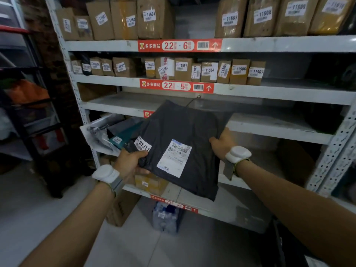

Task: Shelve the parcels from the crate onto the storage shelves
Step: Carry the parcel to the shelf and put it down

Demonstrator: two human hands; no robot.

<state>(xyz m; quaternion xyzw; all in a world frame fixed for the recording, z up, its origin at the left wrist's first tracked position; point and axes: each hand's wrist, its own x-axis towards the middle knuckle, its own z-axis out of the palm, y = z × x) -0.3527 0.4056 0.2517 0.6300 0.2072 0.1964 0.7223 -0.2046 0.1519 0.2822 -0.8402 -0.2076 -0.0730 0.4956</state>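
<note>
A large dark grey soft parcel (185,132) with a white shipping label and a small tag reading 07311 is held up in front of the white storage shelves (279,126). My left hand (131,162) grips its lower left edge, thumb on top beside the tag. My right hand (221,144) grips its right edge, fingers hidden behind the bag. The parcel's top corner overlaps the bare middle shelf board. The crate is not in view.
Upper shelves marked 22-6 and 22-5 carry rows of labelled cardboard boxes (238,71). Grey and teal bags (113,136) lie at the left of the shelf behind the parcel. A yellow box (149,183), a floor carton (121,209) and a bottle pack (165,216) sit below.
</note>
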